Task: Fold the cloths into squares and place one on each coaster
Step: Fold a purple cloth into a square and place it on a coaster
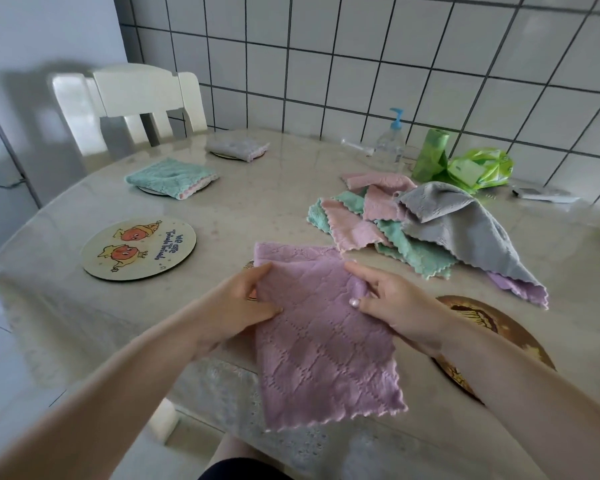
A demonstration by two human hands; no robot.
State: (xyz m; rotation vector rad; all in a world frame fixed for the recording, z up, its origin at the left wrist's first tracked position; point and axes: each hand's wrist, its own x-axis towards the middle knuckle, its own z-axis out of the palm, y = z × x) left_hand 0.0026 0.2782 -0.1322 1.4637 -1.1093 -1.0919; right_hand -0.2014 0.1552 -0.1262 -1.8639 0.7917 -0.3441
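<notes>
Mid-fold, the left hand (246,299) and right hand (388,303) pinched the purple cloth (323,341) at its middle edges; halving it, then reaching the tomato coaster (139,249) left of it, seemingly came next.

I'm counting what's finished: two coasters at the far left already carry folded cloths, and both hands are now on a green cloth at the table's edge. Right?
Not quite. The head view shows the left hand and right hand holding a purple cloth, not a green one. The two covered coasters are correct: a green cloth and a grey cloth.

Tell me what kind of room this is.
Probably a home kitchen or dining corner: a tiled wall, a round table with a white chair, and a pump bottle beside cleaning cloths.
</notes>
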